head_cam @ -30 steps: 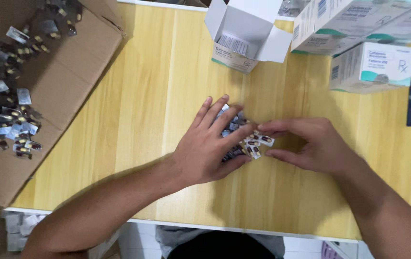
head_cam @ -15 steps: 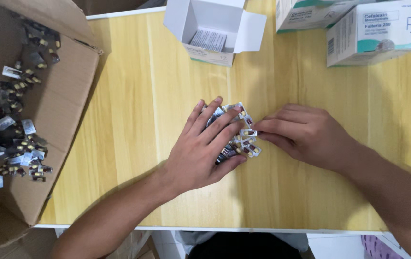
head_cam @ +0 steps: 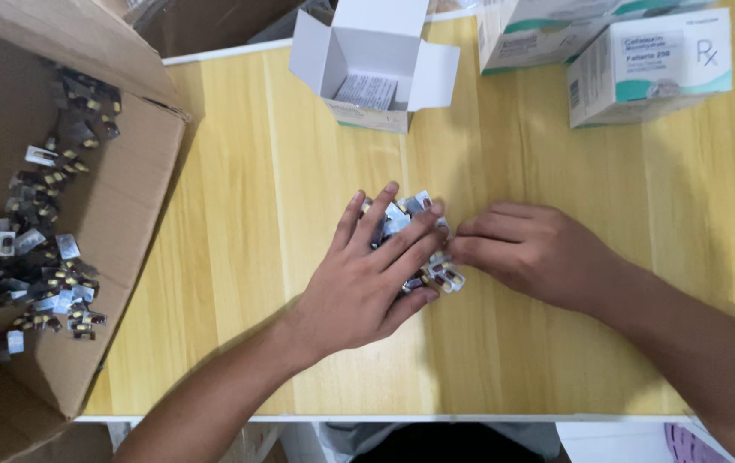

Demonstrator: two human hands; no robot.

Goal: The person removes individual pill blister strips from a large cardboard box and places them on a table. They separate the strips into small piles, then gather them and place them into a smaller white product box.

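The bench (head_cam: pixel 299 257) is pale yellow wood with a straight lengthwise grain, smooth and matt, with a white front edge. At nine o'clock the carton (head_cam: pixel 119 223), plain brown corrugated card with its flap up, has slid further toward the centre of the view than half a second ago, and more of its load of cut blister pieces (head_cam: pixel 42 257) now shows: small silver foil squares with dark and amber capsules. At two o'clock two closed packs (head_cam: pixel 650 64) of white card with teal bands sit just beside each other; they have drifted lower in view. At twelve o'clock the open box (head_cam: pixel 372 64) of white card stands with flaps spread and a folded leaflet inside, in the same place relative to the hands as before.

The left hand (head_cam: pixel 367 283) lies flat on the pile (head_cam: pixel 423 249) at the centre of the bench, fingers (head_cam: pixel 402 244) spread apart and pressing down, much as before. The right hand (head_cam: pixel 530 253) at three o'clock has its fingers drawn together, tips touching the pile's edge; whether they pinch a piece cannot be told. The pile is a small heap of the same glinting foil squares, mostly hidden under the left palm.
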